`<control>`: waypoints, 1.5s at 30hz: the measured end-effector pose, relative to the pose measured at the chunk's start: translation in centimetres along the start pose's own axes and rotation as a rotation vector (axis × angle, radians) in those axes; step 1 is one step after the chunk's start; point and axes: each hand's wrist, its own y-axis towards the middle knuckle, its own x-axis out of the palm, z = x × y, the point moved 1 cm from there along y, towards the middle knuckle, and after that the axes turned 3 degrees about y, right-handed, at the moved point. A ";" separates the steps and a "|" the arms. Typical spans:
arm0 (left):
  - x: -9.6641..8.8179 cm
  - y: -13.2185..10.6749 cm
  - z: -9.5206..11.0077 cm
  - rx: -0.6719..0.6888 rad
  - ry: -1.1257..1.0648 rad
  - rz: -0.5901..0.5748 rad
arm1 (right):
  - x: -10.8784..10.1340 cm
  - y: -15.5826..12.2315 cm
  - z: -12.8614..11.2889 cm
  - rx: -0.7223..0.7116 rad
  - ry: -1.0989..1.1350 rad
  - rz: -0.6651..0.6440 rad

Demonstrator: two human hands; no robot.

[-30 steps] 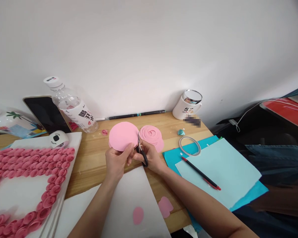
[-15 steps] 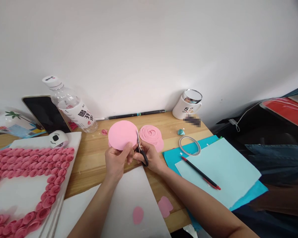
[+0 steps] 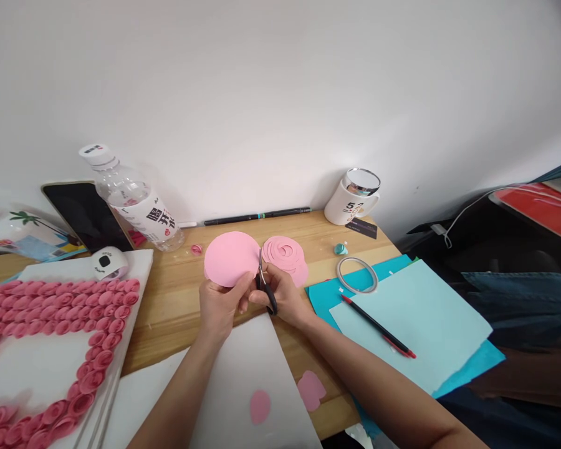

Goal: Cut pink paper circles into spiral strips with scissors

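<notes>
Pinched by its lower edge, a pink paper circle (image 3: 231, 257) is in my left hand (image 3: 221, 305), thumb on top. Black-handled scissors (image 3: 272, 300) are in my right hand (image 3: 284, 294), their blades pointing up along the circle's right edge. The fingertips of both hands come close together beneath the circle. Just behind the scissors, a cut pink paper spiral (image 3: 284, 251) lies on the wooden table (image 3: 177, 302). A pink paper scrap (image 3: 260, 406) rests on the white board (image 3: 234, 380) under my forearms, and another pink scrap (image 3: 311, 391) sits right of it.
At left, rows of pink paper roses (image 3: 79, 299) cover a white board. A plastic bottle (image 3: 140, 209), a phone (image 3: 86, 215) and a white mug (image 3: 350, 198) stand by the wall. On the right lie light blue paper (image 3: 425, 318), a pen (image 3: 378, 325) and a tape ring (image 3: 339, 274).
The pink circle has tilted and shifted slightly down. The scissors have moved a little, with their blades now closer together against the circle's right edge.
</notes>
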 end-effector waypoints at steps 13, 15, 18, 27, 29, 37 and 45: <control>-0.2 0.0 0.3 0.047 0.037 -0.028 | -0.2 0.0 0.2 0.012 -0.017 0.030; -0.1 0.0 0.4 0.053 0.028 -0.028 | -0.3 0.0 0.2 0.005 -0.014 0.034; -0.1 0.0 0.5 0.058 0.003 -0.023 | -0.3 0.0 0.2 0.012 -0.024 0.040; -0.1 0.1 0.4 0.069 -0.051 -0.036 | -0.3 0.0 0.3 0.046 -0.020 0.043; 0.0 0.1 0.4 0.054 -0.082 -0.062 | -0.1 0.0 0.1 0.045 -0.010 0.029; 0.0 0.1 0.3 0.004 -0.049 -0.022 | 0.3 0.0 0.2 0.032 0.034 -0.034; -0.2 0.2 0.0 -0.009 0.029 -0.058 | -0.2 0.1 0.1 -0.034 -0.009 0.012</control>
